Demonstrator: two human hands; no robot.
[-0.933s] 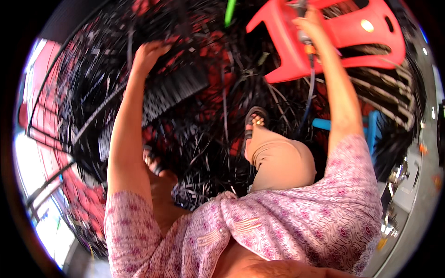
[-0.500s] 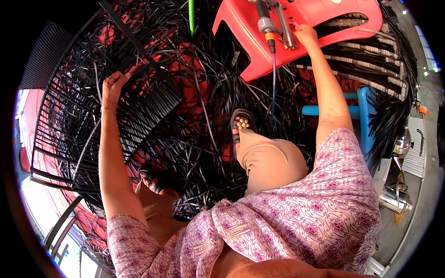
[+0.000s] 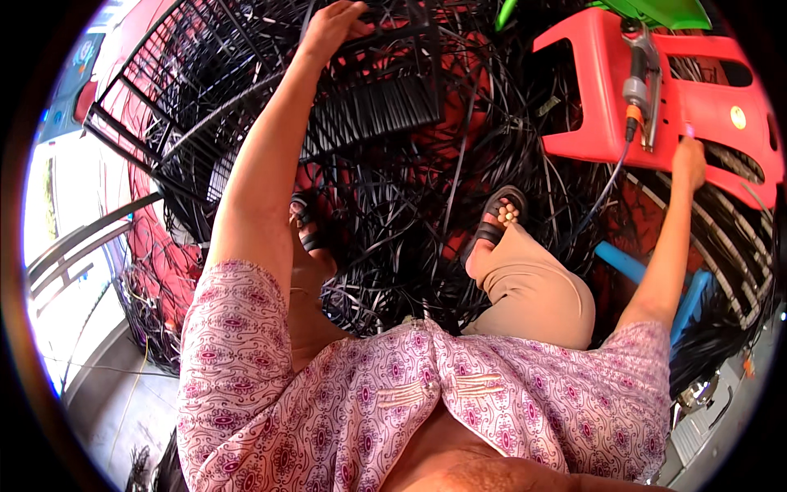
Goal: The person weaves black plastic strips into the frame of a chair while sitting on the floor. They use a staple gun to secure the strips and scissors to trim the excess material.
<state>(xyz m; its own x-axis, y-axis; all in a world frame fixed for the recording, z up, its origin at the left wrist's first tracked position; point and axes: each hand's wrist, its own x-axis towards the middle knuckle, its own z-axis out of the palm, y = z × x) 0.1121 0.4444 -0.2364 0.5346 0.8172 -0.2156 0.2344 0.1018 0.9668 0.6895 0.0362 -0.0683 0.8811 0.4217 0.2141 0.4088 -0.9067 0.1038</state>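
Note:
My left hand (image 3: 330,33) reaches far forward over a black chair-like frame (image 3: 147,90), its fingers extended and apart near a black bar; whether they touch it I cannot tell. Black flat strips run across the frame, and one panel (image 3: 373,111) is densely covered with them. Out to the right, my right hand (image 3: 689,164) is closed beside the red plastic chair (image 3: 586,82). A small pinkish tip (image 3: 689,130) sticks out of its fingers; the rest of that thing is hidden. On the chair lies a grey and black air tool (image 3: 638,78) with an orange fitting and hose.
Loose black strips (image 3: 385,254) cover the red floor around my sandalled feet (image 3: 496,225). A blue plastic stool (image 3: 693,303) stands beside my right forearm, with bundled strips (image 3: 713,246) behind it. Something green (image 3: 668,11) is at the top right.
The view has shifted left, so the chair and air tool appear farther right. My left hand has moved forward along the frame and its fingers have opened. My right hand stays closed by the chair.

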